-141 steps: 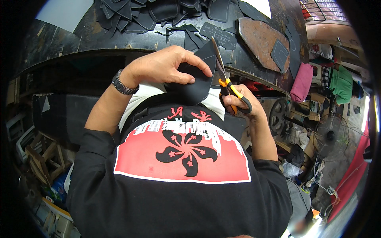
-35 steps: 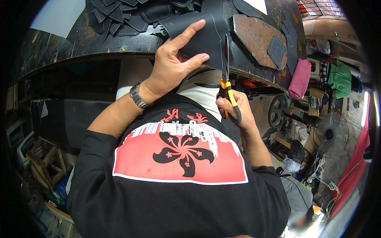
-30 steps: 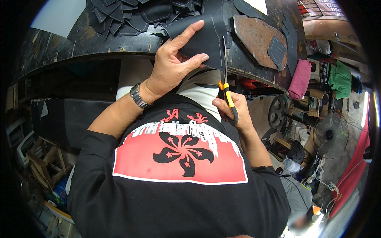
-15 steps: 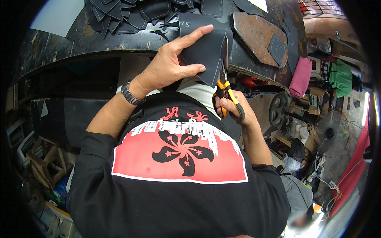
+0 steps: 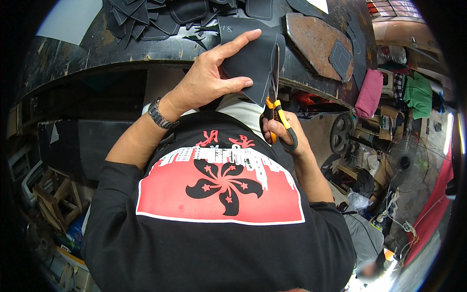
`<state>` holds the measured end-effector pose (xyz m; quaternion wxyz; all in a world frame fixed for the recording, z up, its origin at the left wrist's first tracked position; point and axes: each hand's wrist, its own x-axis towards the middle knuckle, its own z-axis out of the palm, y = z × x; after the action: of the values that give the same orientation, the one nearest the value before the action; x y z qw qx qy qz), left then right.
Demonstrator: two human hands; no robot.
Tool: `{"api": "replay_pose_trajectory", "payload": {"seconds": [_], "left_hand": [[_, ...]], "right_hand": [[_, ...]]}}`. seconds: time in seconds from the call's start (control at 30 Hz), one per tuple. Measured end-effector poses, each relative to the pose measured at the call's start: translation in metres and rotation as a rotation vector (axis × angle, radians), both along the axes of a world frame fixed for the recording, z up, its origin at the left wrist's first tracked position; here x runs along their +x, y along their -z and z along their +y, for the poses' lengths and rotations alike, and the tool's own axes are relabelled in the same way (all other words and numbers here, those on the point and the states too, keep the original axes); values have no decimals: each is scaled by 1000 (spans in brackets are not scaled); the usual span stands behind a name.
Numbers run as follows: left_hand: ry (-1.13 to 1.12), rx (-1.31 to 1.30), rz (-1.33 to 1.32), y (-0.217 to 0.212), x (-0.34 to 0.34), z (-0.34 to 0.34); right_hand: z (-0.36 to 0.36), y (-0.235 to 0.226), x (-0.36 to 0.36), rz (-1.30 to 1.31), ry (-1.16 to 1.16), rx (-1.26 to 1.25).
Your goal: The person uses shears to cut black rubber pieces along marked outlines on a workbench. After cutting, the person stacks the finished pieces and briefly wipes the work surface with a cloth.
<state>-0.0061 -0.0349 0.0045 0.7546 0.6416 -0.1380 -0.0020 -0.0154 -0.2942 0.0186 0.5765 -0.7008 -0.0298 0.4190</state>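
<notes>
The smooth black sheet (image 5: 247,63) sits at the near edge of the scuffed workbench (image 5: 73,58), gripped by your left hand (image 5: 214,73), thumb and forefinger spread wide on top, while your right hand (image 5: 292,131) is curled around the yellow-and-black scissors (image 5: 278,111), blades along the sheet's right side. Beyond lie angular dark offcuts (image 5: 141,17) and a rust-brown board (image 5: 311,44); to your right, a crumpled clear bag (image 5: 359,200) has contents too small to tell.

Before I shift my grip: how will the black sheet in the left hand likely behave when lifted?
The black sheet is probably not limp: its lower part juts past the table looking nearly flat. Its edge looks thin, so it is likely light and bendable. The smooth, faintly shiny face might slip slightly.
</notes>
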Motion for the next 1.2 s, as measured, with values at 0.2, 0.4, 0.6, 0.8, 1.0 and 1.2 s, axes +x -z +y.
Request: {"api": "replay_pose_trajectory", "payload": {"seconds": [0.2, 0.4, 0.6, 0.8, 1.0, 1.2], "left_hand": [[-34, 8, -1, -1, 0, 2], [-89, 27, -64, 1, 3, 4], [-47, -11, 35, -5, 25, 26], [-7, 135, -123, -9, 14, 16], [-89, 146, -171, -6, 10, 13], [-106, 92, -151, -3, 8, 11]], "right_hand": [[2, 9, -4, -45, 23, 58], [4, 10, -6, -33, 54, 9], [5, 4, -2, -9, 22, 13], [7, -2, 5, -29, -9, 11], [4, 2, 4, -58, -20, 56], [6, 4, -4, -84, 21, 45]]}}
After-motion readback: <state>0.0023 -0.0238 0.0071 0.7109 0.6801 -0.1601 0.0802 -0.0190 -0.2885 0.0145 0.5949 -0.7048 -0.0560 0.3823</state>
